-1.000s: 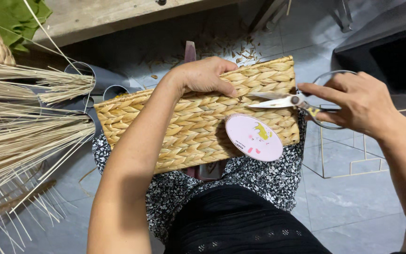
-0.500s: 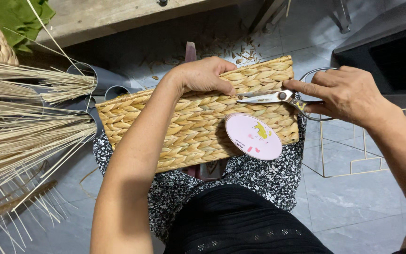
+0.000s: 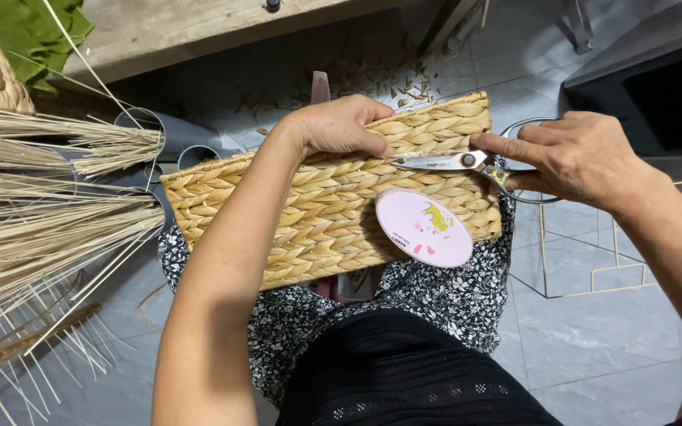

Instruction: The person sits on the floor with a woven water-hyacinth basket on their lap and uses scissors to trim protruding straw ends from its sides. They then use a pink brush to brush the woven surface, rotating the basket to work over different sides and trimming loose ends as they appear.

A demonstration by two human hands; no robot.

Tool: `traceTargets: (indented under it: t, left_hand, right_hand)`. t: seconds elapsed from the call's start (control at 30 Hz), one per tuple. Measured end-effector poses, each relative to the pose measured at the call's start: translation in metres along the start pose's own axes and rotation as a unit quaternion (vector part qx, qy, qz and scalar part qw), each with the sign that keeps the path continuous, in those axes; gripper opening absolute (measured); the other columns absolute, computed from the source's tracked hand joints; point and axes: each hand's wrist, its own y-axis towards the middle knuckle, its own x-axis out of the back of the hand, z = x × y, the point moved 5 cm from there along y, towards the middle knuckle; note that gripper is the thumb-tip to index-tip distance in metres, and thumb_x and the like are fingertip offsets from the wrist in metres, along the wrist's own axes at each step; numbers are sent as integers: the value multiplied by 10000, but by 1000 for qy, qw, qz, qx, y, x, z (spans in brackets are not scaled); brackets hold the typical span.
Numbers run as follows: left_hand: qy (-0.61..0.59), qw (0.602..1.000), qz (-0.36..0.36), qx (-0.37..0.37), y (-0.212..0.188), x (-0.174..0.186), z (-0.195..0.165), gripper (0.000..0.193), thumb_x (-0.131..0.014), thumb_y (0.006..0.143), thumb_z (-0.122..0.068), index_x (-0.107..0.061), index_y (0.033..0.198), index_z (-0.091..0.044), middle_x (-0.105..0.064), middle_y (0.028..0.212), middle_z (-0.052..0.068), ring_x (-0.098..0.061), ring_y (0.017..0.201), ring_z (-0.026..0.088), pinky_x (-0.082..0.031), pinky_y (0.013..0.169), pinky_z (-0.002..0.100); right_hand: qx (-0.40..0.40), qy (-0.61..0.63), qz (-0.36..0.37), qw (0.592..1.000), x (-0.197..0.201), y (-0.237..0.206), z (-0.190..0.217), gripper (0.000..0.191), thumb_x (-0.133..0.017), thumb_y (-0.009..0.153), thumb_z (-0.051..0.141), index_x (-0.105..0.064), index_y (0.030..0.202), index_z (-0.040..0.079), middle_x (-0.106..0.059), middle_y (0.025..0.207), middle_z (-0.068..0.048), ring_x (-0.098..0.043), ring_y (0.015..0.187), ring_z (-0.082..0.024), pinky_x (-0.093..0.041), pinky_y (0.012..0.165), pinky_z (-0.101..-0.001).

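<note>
The woven basket [image 3: 317, 213] lies across your lap, with its flat braided side turned up to you, and I use it as the landmark for everything else. Your left hand [image 3: 341, 126] rests on the far edge of the basket, near the middle of its length; the fingers are curled down and press on the weave, and they seem to pinch a thin strand there, but this I cannot tell for sure. Your right hand [image 3: 574, 158] is at the right end of the basket and grasps the handles of the scissors [image 3: 467, 162]. The blades lie flat on the basket, nearly closed, and their tips point to the fingers of your left hand, just beside them. A pink oval tag [image 3: 424, 227] sits on the basket, on the near side of the scissors and close to the right end. To the left of the basket, bundles of pale dry straw [image 3: 49, 221] spread out over the floor. Beyond the far edge of the basket there are small cut pieces of fibre [image 3: 388, 83] on the grey floor. To the right of the basket a thin wire frame [image 3: 593, 276] stands on the tiles.
</note>
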Motion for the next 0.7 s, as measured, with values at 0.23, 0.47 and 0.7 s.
traceTargets:
  t: [0.23, 0.47, 0.7]
  left_hand:
    - [22, 1000, -2, -10, 1, 2, 2, 302, -716, 843, -78, -714, 1139, -19, -767, 912, 17, -654, 777, 59, -541, 698, 236]
    - [-33, 999, 5, -9, 1, 2, 6, 256, -684, 839, -64, -720, 1088, -20, -744, 849, -6, -637, 720, 47, -523, 644, 230]
    - [-3, 1000, -11, -5, 0, 2, 3, 192, -669, 831, -90, -729, 1004, -33, -707, 748, -29, -583, 640, 39, -468, 572, 224]
  right_hand:
    - [1, -17, 2, 1000, -3, -2, 1, 784, -774, 712, 479, -589, 1456, 314, -612, 693, 61, -546, 530, -154, -467, 517, -299]
    - [-20, -37, 40, 998, -4, -1, 3, 819, -770, 705, 513, -548, 1477, 350, -584, 707, 58, -560, 567, -134, -471, 578, -286]
    - [-2, -2, 4, 1000, -5, -4, 5, 814, -740, 743, 506, -542, 1510, 315, -625, 724, 58, -564, 573, -139, -466, 563, -293]
